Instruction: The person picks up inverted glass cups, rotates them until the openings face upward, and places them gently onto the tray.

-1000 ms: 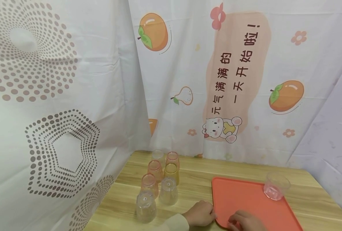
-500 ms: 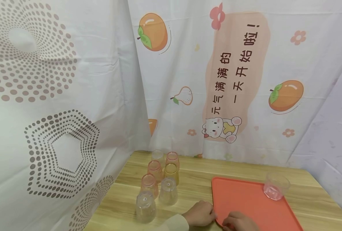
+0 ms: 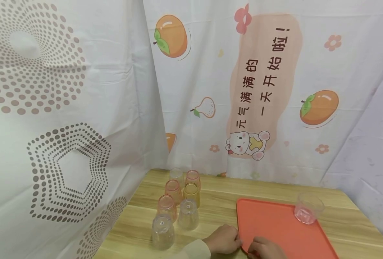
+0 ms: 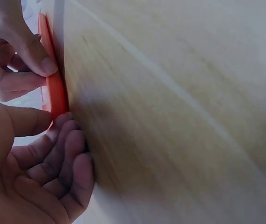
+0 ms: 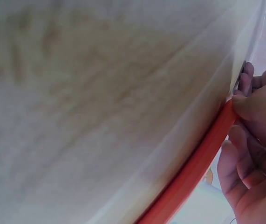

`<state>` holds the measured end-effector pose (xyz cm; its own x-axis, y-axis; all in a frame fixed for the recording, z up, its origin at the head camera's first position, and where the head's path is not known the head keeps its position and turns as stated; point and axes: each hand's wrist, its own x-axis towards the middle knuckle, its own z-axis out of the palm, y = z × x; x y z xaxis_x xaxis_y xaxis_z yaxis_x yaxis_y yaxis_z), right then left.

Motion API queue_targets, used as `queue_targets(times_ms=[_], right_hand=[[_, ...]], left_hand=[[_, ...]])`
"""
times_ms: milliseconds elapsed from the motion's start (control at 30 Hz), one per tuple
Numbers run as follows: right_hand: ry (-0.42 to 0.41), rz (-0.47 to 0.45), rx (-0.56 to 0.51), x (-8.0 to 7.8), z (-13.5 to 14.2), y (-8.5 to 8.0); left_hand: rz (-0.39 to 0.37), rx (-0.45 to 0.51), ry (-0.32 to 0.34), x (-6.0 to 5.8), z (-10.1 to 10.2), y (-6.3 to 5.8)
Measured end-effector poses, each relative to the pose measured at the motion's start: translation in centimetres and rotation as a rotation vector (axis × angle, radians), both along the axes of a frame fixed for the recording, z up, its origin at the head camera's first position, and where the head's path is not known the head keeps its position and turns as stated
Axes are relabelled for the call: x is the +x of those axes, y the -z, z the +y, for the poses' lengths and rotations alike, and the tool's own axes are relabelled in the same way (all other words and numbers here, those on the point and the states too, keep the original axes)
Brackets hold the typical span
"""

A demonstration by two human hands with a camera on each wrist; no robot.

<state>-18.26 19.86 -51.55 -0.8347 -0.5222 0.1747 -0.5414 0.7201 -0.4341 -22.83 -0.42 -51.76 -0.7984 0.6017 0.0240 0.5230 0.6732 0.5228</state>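
A red-orange tray (image 3: pixel 272 216) lies on the wooden table, right of centre in the head view. My left hand (image 3: pixel 223 239) grips its near left corner; in the left wrist view the thumb and fingers of the left hand (image 4: pixel 44 172) close round the corner. Just to the right, my right hand (image 3: pixel 266 248) is at the near edge. The left wrist view shows the right hand (image 4: pixel 23 51) with its thumb on the rim (image 4: pixel 57 95) and its fingers on the inner side. On the tray's far right corner stands a clear, pink-bottomed cup (image 3: pixel 308 208), mouth up.
Several upside-down cups stand left of the tray: clear ones (image 3: pixel 163 232) in front, pink ones (image 3: pixel 167 208) behind, and a yellow one (image 3: pixel 192 195). A patterned curtain (image 3: pixel 204 108) hangs behind the table (image 3: pixel 217 201), with another curtain along the left side.
My right hand has shifted slightly left along the tray's near edge, closer to my left hand. The left hand, tray and cups look nearly unmoved.
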Motion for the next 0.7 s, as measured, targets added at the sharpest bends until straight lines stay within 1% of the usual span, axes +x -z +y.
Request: queue_targets(times_ms=[67, 133, 200, 233, 267, 300, 400, 500, 633, 700], right_hand=[[0.010, -0.027, 0.002, 0.0, -0.2, 0.0], [0.038, -0.046, 0.004, 0.2, -0.3, 0.0], [0.055, -0.046, -0.001, 0.5, -0.4, 0.0], [0.090, -0.058, 0.000, 0.7, -0.5, -0.1], [0.100, -0.046, 0.001, 0.7, -0.5, -0.1], [0.094, -0.017, 0.009, 0.7, -0.6, -0.1], [0.037, 0.080, 0.031, 0.0, -0.9, 0.0], [-0.056, 0.156, 0.037, -0.7, -0.8, 0.1], [-0.081, 0.127, 0.024, -1.0, -0.5, 0.1], [-0.080, 0.109, 0.024, -1.1, -0.5, 0.1]], left_hand=[[0.046, -0.042, 0.023, 0.2, -0.2, -0.2], [0.080, -0.077, 0.045, 0.5, -0.6, -0.5], [0.120, -0.115, 0.062, 0.9, -1.1, -1.0], [0.135, -0.127, 0.065, 1.1, -1.3, -1.3], [0.157, -0.135, 0.067, 1.3, -1.6, -1.7], [0.179, -0.140, 0.070, 1.4, -2.0, -2.1], [0.262, -0.145, 0.076, 1.7, -3.0, -3.4], [0.354, -0.151, 0.087, 1.9, -4.0, -4.7], [0.446, -0.175, 0.080, 2.1, -5.1, -6.3], [0.469, -0.189, 0.060, 2.1, -5.7, -7.0]])
